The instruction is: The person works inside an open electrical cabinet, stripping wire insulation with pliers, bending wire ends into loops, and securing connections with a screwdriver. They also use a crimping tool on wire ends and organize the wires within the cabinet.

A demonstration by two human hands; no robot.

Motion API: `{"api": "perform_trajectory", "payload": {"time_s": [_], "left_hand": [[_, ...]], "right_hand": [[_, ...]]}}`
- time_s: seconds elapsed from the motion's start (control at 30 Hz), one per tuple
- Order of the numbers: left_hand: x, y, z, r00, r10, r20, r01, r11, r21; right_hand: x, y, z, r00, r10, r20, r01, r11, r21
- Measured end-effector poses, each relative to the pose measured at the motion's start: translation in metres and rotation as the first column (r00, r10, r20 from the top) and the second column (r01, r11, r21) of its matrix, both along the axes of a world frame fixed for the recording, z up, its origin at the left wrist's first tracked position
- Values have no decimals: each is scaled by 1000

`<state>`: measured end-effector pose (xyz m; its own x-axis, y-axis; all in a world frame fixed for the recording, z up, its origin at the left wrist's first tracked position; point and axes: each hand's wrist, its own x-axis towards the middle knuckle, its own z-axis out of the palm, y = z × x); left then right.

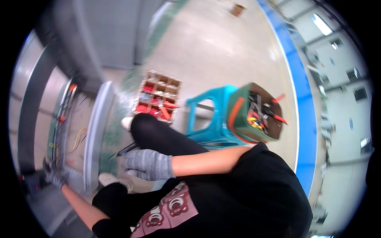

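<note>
My right hand (pixel 147 164), in a grey knitted glove, is closed around a slim black tool (pixel 127 149) with a pointed end, in front of my knees. Its exact kind is hard to make out. At the lower left, my left hand (pixel 54 176), also gloved in grey, reaches into a metal cabinet frame (pixel 97 131). Its fingers look stretched out beside a dark box-shaped part (pixel 31 184), and the picture is blurred there. Inside the frame are a strip with orange parts (pixel 63 115) and a yellow wire (pixel 78 139).
A divided cardboard box (pixel 158 95) of small parts, with red-handled tools on top, lies on the floor ahead. To its right stands a turquoise plastic stool (pixel 216 115), next to a green bin (pixel 238 115) of tools. A small brown box (pixel 237 10) sits farther off.
</note>
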<state>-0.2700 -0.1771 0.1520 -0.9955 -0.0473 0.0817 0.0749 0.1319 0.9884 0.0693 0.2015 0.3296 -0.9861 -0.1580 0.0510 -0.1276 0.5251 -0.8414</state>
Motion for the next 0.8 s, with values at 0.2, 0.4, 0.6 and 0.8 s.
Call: {"api": "perform_trajectory", "payload": {"time_s": [0.2, 0.4, 0.6, 0.8], "left_hand": [[-23, -26, -23, 984, 83, -155, -117, 967, -227], [-18, 0, 0, 994, 87, -62, -104, 926, -363], [-27, -27, -17, 998, 32, -62, -45, 974, -223], [-24, -16, -16, 990, 88, -109, -111, 966, -234]], "right_hand": [[141, 98, 48, 903, -385, -190, 411, 903, 127], [283, 268, 101, 247, -887, -390, 875, 31, 483], [386, 314, 76, 296, -940, -171, 114, -143, 983], [396, 322, 76, 211, -977, -40, 76, -24, 997]]}}
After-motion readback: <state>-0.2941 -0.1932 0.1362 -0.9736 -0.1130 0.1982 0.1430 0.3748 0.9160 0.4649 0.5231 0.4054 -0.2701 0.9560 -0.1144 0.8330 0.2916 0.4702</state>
